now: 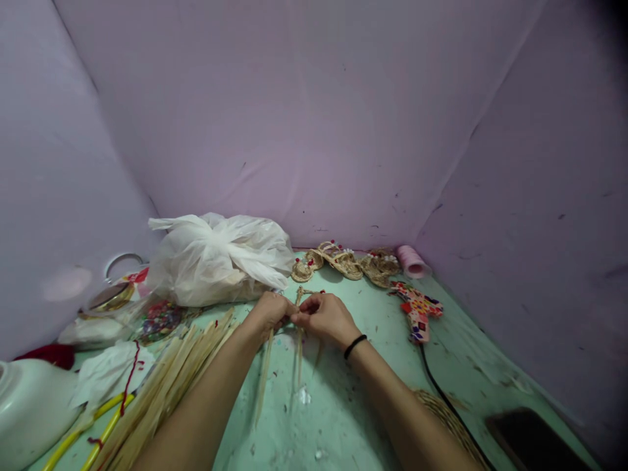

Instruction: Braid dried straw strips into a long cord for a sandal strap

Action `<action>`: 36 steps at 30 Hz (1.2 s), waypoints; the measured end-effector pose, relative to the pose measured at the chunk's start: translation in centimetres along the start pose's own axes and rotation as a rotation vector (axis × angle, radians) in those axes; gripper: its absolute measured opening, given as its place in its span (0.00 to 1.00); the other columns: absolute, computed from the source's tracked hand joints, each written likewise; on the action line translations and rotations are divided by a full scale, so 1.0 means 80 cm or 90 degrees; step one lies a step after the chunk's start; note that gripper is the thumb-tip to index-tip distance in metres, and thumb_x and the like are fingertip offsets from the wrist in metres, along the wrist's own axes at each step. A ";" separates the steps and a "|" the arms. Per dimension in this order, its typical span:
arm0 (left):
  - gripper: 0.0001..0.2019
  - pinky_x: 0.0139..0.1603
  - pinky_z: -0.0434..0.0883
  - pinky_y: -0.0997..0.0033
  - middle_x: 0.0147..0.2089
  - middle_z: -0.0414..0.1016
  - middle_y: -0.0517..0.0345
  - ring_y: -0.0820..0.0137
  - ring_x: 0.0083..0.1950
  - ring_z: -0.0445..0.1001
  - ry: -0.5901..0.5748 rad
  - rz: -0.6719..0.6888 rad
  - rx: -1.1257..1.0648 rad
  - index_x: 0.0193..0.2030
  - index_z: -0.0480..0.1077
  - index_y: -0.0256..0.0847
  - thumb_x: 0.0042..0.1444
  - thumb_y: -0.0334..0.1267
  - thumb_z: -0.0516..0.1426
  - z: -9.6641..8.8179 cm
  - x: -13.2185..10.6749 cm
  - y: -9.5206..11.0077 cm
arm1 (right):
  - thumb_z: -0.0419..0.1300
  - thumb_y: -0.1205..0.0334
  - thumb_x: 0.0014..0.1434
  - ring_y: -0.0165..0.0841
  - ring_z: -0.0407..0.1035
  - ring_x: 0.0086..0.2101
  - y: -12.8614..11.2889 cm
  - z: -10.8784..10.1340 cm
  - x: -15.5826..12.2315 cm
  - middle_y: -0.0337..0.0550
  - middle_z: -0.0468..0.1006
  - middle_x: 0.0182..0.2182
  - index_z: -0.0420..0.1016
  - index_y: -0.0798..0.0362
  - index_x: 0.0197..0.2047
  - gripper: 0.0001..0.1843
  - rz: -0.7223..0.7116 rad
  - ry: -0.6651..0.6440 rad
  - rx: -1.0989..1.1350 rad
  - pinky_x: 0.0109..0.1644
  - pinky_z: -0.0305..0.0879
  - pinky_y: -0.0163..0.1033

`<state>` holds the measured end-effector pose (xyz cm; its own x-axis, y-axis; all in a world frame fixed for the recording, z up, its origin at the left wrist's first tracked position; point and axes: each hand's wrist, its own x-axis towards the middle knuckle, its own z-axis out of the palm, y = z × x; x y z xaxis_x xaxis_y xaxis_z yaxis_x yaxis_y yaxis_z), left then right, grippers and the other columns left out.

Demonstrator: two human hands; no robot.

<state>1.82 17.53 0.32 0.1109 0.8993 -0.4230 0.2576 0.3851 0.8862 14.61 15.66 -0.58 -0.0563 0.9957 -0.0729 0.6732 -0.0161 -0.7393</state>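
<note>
My left hand (271, 313) and my right hand (326, 319) meet over the green table (343, 418), both pinched on a small woven straw piece (300, 296). Loose straw strands (298, 363) hang from the piece down toward me. My right wrist wears a black band (354, 346). A bundle of straw strips (167, 386) lies along my left forearm.
A white plastic bag (220, 258) sits behind my left hand. Several small straw sandals (346, 261) and a pink thread spool (412, 261) stand by the back wall. A colourful patterned object (418, 309) lies right. A bead bag (159, 319), white pot (29, 405), woven basket (449, 418) and dark phone (532, 441) are nearby.
</note>
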 end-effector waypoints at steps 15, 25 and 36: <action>0.13 0.15 0.39 0.77 0.09 0.47 0.68 0.82 0.12 0.44 -0.001 -0.014 0.047 0.11 0.53 0.38 0.37 0.27 0.54 0.002 0.001 0.001 | 0.58 0.68 0.38 0.28 0.65 0.23 0.022 0.013 0.010 0.38 0.74 0.19 0.75 0.54 0.21 0.05 -0.001 0.041 0.065 0.24 0.55 0.30; 0.08 0.16 0.43 0.76 0.10 0.49 0.69 0.81 0.15 0.46 0.039 0.053 0.081 0.11 0.58 0.36 0.33 0.25 0.53 0.005 0.006 -0.005 | 0.58 0.61 0.41 0.24 0.58 0.17 0.019 -0.002 0.009 0.36 0.66 0.13 0.75 0.57 0.19 0.09 0.052 0.006 0.037 0.21 0.50 0.30; 0.10 0.18 0.41 0.76 0.10 0.44 0.69 0.82 0.16 0.44 0.052 0.080 0.060 0.09 0.53 0.37 0.30 0.24 0.51 0.010 0.009 -0.007 | 0.54 0.70 0.40 0.25 0.57 0.16 -0.013 -0.003 -0.007 0.38 0.64 0.10 0.68 0.57 0.13 0.08 0.065 -0.005 0.038 0.20 0.48 0.31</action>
<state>2.52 17.81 -0.61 0.0711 0.9543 -0.2902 0.3354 0.2511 0.9080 14.12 15.17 0.34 0.0040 0.9880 -0.1547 0.6310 -0.1225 -0.7661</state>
